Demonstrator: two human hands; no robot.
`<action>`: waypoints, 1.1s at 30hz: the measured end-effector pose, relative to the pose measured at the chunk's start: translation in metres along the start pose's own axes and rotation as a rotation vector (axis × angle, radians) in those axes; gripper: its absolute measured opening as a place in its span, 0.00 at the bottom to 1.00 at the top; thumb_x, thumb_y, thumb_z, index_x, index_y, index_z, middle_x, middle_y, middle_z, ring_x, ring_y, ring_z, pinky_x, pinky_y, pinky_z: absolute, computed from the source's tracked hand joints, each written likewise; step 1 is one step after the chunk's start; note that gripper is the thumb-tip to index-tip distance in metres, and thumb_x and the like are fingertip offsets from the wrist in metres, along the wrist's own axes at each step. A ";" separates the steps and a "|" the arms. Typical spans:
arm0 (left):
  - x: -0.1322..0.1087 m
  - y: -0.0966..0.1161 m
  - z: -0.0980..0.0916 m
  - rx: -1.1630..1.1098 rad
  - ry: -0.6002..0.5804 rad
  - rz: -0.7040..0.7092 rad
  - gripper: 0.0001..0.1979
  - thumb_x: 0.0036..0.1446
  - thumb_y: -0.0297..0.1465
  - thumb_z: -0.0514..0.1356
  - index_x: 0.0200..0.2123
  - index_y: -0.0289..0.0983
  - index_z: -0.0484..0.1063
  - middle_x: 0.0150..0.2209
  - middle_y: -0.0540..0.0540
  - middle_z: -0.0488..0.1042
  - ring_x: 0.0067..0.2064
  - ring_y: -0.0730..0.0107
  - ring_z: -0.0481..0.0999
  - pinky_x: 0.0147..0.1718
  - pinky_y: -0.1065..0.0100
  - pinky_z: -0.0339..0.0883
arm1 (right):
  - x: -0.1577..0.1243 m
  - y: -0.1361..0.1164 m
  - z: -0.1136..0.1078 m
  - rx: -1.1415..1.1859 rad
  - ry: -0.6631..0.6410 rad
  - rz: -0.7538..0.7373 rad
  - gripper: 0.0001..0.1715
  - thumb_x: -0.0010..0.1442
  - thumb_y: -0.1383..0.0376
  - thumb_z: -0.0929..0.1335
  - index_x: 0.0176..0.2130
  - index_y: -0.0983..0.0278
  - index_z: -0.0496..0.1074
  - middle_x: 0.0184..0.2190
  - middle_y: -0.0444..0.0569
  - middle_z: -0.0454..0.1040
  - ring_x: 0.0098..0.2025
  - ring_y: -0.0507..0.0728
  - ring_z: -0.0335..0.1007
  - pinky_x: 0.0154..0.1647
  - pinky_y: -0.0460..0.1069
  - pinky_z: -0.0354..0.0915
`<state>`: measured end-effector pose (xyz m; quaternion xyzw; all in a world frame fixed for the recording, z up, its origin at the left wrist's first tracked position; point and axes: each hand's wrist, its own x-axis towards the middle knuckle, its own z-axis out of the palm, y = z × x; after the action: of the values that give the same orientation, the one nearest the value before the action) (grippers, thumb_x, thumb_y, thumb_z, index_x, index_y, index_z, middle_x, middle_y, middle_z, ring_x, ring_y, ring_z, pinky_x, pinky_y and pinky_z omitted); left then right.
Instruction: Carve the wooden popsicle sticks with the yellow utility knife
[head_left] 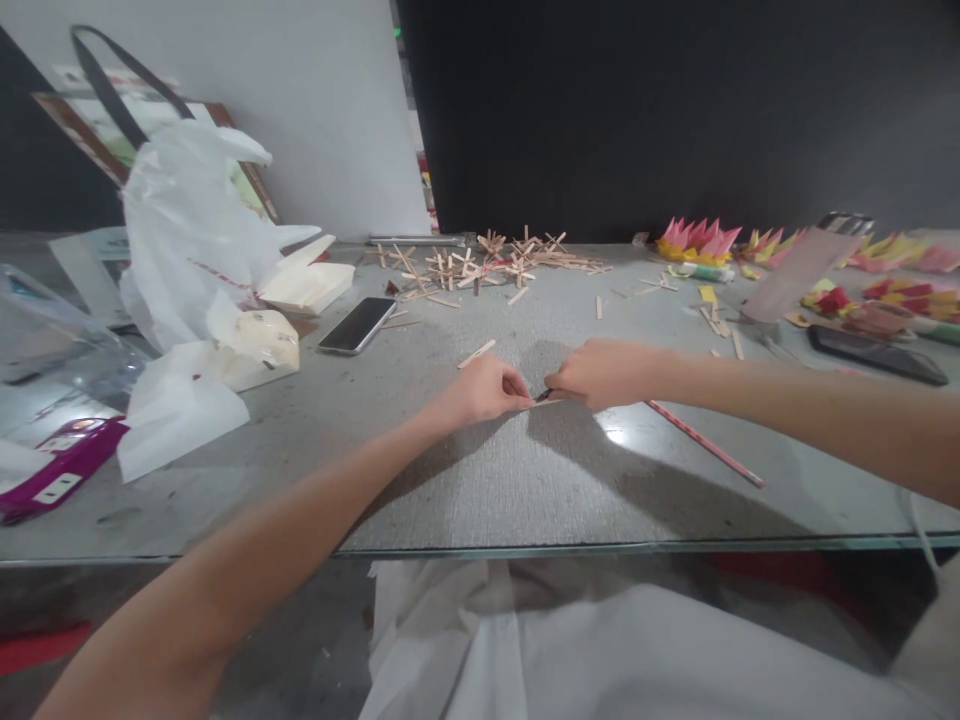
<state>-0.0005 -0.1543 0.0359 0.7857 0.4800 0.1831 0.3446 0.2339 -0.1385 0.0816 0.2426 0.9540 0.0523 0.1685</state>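
Observation:
My left hand [486, 390] is closed, with thumb and fingertips pinching the end of a thin pale wooden craft stick [550, 402] low over the table. Facing it, my right hand [592, 375] is closed around a small dark tool [543, 395], its tip at the stick near my left fingertips. The tool's blade or point is too small to make out, and most of it is hidden in my fingers. Another craft stick [477, 353] lies just behind my left hand. A red patterned pencil [705, 444] rests on the table by my right forearm.
A heap of craft sticks [487, 265] spreads along the table's back. To the left are a phone [358, 326], a white plastic bag [191, 215] and a purple power strip [64, 465]. Pink and yellow paper flowers [699, 240] and a dark phone [876, 354] lie right.

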 end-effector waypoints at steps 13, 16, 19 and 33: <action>0.002 -0.001 0.002 0.025 -0.006 -0.011 0.04 0.55 0.32 0.73 0.31 0.37 0.85 0.28 0.45 0.83 0.32 0.66 0.80 0.33 0.66 0.68 | 0.003 0.000 0.001 0.048 -0.037 0.051 0.18 0.72 0.64 0.64 0.46 0.65 0.83 0.30 0.54 0.80 0.28 0.57 0.72 0.29 0.50 0.53; 0.003 0.000 0.002 0.040 -0.007 -0.009 0.04 0.55 0.32 0.73 0.31 0.37 0.85 0.29 0.45 0.83 0.33 0.65 0.80 0.34 0.66 0.68 | 0.004 -0.006 -0.007 0.044 -0.080 0.064 0.17 0.68 0.68 0.65 0.47 0.61 0.84 0.31 0.54 0.81 0.29 0.58 0.73 0.30 0.50 0.55; 0.002 0.002 0.002 0.028 0.000 -0.016 0.04 0.54 0.31 0.73 0.31 0.37 0.85 0.30 0.43 0.84 0.33 0.64 0.81 0.34 0.65 0.69 | 0.006 -0.015 -0.017 0.021 -0.126 0.085 0.19 0.63 0.72 0.67 0.46 0.59 0.85 0.31 0.53 0.81 0.29 0.58 0.74 0.30 0.50 0.55; 0.002 -0.002 0.005 0.019 0.016 0.013 0.03 0.52 0.30 0.73 0.28 0.37 0.85 0.28 0.45 0.83 0.32 0.64 0.81 0.34 0.67 0.68 | 0.018 -0.033 -0.042 -0.058 -0.174 0.097 0.14 0.59 0.75 0.69 0.38 0.62 0.84 0.28 0.53 0.80 0.30 0.58 0.74 0.30 0.51 0.60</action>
<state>0.0025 -0.1537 0.0314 0.7905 0.4794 0.1872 0.3320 0.1901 -0.1598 0.1094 0.2871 0.9210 0.0666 0.2549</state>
